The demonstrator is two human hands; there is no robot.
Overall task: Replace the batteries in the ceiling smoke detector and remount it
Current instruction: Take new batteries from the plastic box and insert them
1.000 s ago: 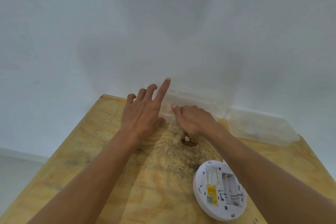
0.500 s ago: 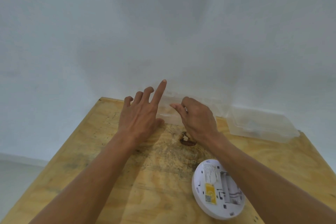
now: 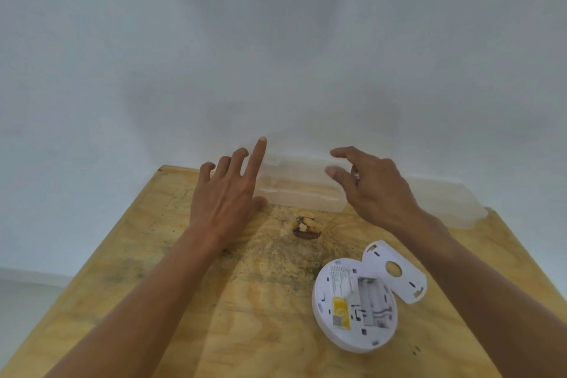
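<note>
The white round smoke detector (image 3: 352, 307) lies face down on the plywood table (image 3: 184, 301) at the lower right, its battery bay open and showing no batteries. Its white mounting plate (image 3: 395, 273) lies just behind it, touching its rim. My left hand (image 3: 227, 193) rests on the table by the left end of a clear plastic box (image 3: 297, 190), index finger pointing up along the wall. My right hand (image 3: 371, 187) hovers over the right end of that box, fingers spread and curled. It wears a ring and I see nothing held in it.
A second clear plastic box (image 3: 445, 202) sits against the white wall at the far right. A dark knot hole (image 3: 305, 228) marks the plywood between my forearms. The table's left edge runs diagonally, with pale floor beyond it.
My right hand lifted off the table near the knot and moved right and up over the clear box, opening its fingers. The mounting plate came into view. My left hand barely moved.
</note>
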